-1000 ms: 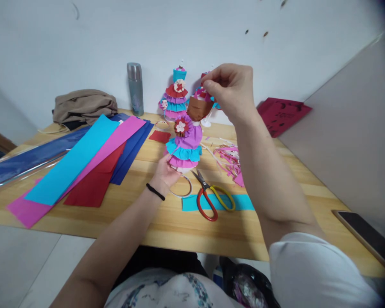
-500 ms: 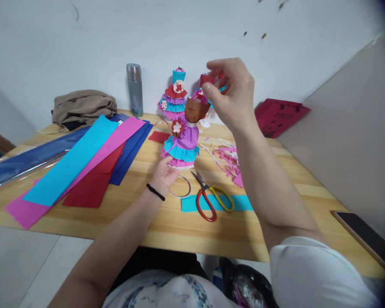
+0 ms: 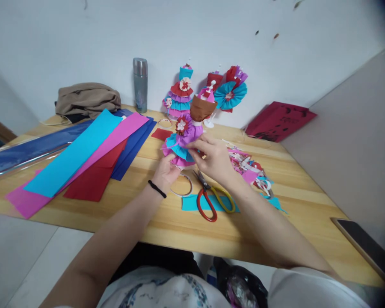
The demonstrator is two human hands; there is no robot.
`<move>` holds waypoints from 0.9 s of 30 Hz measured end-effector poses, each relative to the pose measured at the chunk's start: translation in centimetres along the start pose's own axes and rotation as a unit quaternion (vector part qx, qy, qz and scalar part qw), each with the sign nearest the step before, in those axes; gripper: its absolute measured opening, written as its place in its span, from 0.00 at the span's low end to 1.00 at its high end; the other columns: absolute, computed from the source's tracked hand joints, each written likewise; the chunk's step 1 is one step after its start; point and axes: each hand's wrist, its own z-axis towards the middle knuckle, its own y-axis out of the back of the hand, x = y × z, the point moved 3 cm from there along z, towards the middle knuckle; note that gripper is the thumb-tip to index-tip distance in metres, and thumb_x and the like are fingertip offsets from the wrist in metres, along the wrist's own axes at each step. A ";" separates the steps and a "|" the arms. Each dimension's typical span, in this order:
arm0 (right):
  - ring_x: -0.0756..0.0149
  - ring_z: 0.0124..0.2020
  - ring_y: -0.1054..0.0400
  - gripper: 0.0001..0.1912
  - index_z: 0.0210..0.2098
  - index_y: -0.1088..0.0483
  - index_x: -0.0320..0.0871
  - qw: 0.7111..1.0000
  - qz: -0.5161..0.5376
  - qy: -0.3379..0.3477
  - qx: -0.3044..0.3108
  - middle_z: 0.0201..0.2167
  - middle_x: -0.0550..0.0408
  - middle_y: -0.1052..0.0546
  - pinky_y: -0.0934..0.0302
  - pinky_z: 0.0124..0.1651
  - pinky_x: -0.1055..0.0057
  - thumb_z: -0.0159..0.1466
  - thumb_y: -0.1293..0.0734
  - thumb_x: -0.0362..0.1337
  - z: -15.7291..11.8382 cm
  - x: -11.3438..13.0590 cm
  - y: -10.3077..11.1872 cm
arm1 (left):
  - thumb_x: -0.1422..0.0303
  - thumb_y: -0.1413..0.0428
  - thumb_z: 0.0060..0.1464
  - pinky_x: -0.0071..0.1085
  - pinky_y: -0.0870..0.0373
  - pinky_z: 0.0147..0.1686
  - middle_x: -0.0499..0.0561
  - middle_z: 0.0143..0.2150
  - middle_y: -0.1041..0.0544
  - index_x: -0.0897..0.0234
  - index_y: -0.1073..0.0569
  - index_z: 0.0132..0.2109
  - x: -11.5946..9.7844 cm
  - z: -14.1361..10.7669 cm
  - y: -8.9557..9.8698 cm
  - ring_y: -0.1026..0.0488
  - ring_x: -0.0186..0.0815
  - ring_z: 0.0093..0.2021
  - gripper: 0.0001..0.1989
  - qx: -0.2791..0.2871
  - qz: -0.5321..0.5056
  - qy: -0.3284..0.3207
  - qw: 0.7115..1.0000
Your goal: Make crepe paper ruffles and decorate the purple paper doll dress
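A small doll-size dress form wears a crepe-paper dress (image 3: 195, 133) with a brown top, a purple skirt, blue and pink ruffles and a red-and-purple flower at the waist. My left hand (image 3: 167, 172) is closed round the pink lower hem and holds the form slightly tilted above the table. From the right, my right hand (image 3: 213, 158) pinches at the front of the skirt by the blue ruffle; its fingertips partly cover the spot. Just below lie open scissors (image 3: 208, 199) with one red and one yellow handle, on a blue paper strip (image 3: 188, 202). A roll of tape (image 3: 190, 188) is beside them.
Two more dressed forms, one with a layered skirt (image 3: 179, 102) and one with a blue fan rosette (image 3: 230, 96), stand at the wall. Paper sheets (image 3: 73, 158) spread leftward near a flask (image 3: 140, 85). Paper scraps (image 3: 250, 171), a red bag (image 3: 280, 122) and a phone (image 3: 362, 244) lie right.
My right hand has come down from above the brown top to the skirt front and now pinches there. My left hand keeps its hold on the hem. The view has shifted slightly.
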 end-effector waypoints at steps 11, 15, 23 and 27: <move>0.61 0.31 0.32 0.17 0.42 0.21 0.39 0.971 -0.176 -0.121 0.110 0.36 0.45 0.23 0.51 0.31 0.66 0.71 0.42 0.34 -0.2 0.8 -1.3 | 0.86 0.52 0.57 0.29 0.26 0.42 0.47 0.26 0.20 0.67 0.20 0.47 0.0 -0.2 0.0 0.23 0.31 0.28 0.20 -0.038 0.003 0.001 0.999; 0.61 0.31 0.32 0.18 0.41 0.21 0.39 0.957 -0.218 -0.127 0.141 0.36 0.45 0.22 0.54 0.31 0.65 0.70 0.43 0.32 0.2 1.3 -1.4 | 0.85 0.50 0.55 0.30 0.27 0.40 0.48 0.27 0.19 0.65 0.20 0.46 0.1 0.0 0.4 0.22 0.32 0.28 0.19 -0.024 0.013 -0.009 1.000; 0.60 0.32 0.31 0.17 0.41 0.23 0.39 0.942 -0.233 -0.154 0.185 0.39 0.44 0.21 0.58 0.30 0.65 0.71 0.44 0.33 0.9 1.4 -1.3 | 0.86 0.47 0.50 0.30 0.27 0.39 0.45 0.25 0.20 0.63 0.21 0.43 0.1 -0.2 0.6 0.23 0.31 0.27 0.19 -0.015 0.025 -0.032 0.999; 0.60 0.32 0.31 0.16 0.40 0.24 0.38 0.938 -0.235 -0.154 0.204 0.39 0.44 0.22 0.58 0.29 0.65 0.70 0.44 0.32 1.2 1.6 -1.2 | 0.87 0.48 0.49 0.31 0.26 0.38 0.45 0.26 0.19 0.62 0.22 0.42 0.0 -0.4 0.5 0.23 0.31 0.26 0.20 -0.024 0.033 -0.045 0.998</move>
